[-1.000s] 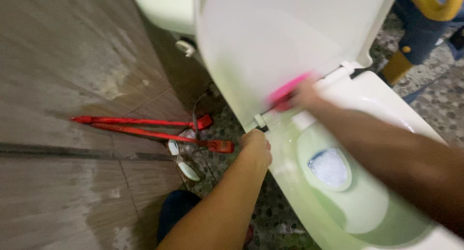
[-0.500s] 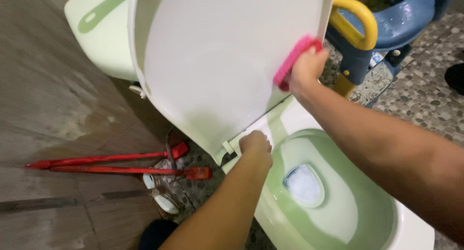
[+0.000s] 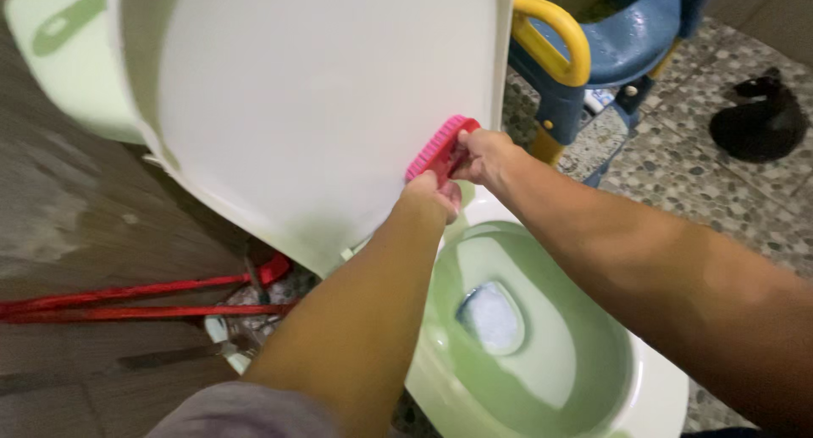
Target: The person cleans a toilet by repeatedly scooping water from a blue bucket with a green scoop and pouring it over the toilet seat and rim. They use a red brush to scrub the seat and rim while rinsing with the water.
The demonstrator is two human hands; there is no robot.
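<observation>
pink scrub brush: held flat against the lower right edge of the raised toilet lid, ribbed back facing out, bristles turned toward the lid's inner face.
right hand: fingers closed around the right end of the brush, pinching it against the lid rim; the forearm runs in from the lower right across the bowl.
left hand: closed in a loose fist just under the brush, touching its lower end; whether it truly grips the brush or the lid edge is hard to tell, since the knuckles hide the fingertips. the forearm rises from the bottom centre, with a grey sleeve at the elbow.
toilet lid: white, standing upright and tilted slightly, filling the upper middle of the view.
toilet bowl: pale green inside, open, below both arms; a patch of foamy water sits at the drain.
cistern: pale green, at the upper left behind the lid.
red tool: long, two thin red handles lying on the floor to the left of the bowl base, well apart from the hands.
child's toilet seat: blue with yellow handles, standing on the pebbled floor at the upper right, near the lid's right edge.
dark object: on the floor at far right, too unclear to name.
floor: brown and wet at left, pebbled at right.
</observation>
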